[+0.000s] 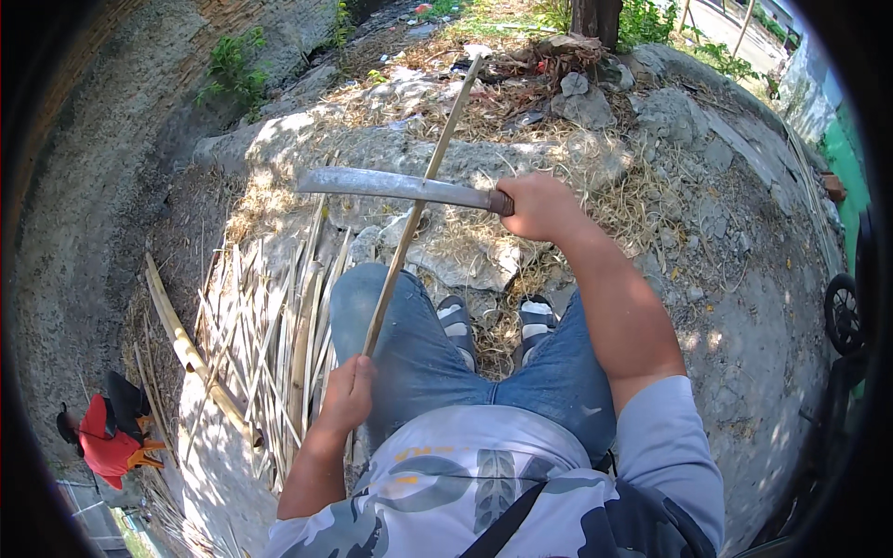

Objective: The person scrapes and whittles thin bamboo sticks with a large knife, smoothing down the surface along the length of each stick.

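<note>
My right hand [541,206] is closed round the dark handle of a machete [372,183], whose long, slightly curved blade points left. The blade crosses a long bamboo strip [400,253] and seems to meet it above my knees. At the strip's near end, my left hand [348,392] grips it beside my left thigh. From there the strip slants away and to the right, its far end over the rubble. My jeans-covered knees are apart, with sandalled feet between them.
Many split bamboo strips [256,325] lie in a pile to my left. A thicker bamboo piece [191,358] rests beyond them. A person in red [104,442] sits at the far left. Dry shavings [577,195] and broken rock [588,107] cover the ground ahead. A wheel [843,313] shows at right.
</note>
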Available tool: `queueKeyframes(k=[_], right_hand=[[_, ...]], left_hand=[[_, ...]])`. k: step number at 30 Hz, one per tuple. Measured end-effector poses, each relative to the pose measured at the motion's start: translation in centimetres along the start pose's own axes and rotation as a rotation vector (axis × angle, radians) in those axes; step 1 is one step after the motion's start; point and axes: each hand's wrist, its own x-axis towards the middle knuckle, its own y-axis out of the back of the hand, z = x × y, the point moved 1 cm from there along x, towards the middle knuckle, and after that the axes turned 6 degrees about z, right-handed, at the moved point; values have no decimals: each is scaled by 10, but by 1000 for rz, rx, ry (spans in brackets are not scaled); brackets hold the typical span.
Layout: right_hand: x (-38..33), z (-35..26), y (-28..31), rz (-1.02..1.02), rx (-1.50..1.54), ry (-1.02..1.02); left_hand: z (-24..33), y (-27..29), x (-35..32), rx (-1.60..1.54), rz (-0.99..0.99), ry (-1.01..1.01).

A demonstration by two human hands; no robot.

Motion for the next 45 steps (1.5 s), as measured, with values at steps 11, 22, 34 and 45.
queueKeyframes(k=[11,22,34,45], right_hand=[[-4,-48,-1,-3,-34,491],[1,-17,11,-37,-83,-104],[-1,-30,41,185,-371,-43],[-17,-73,32,-85,-204,191]], left_hand=[[26,7,-5,121,-21,-97],[-1,7,1,-123,-66,39],[-16,10,6,-359,-176,130],[-11,10,5,-264,-140,136]])
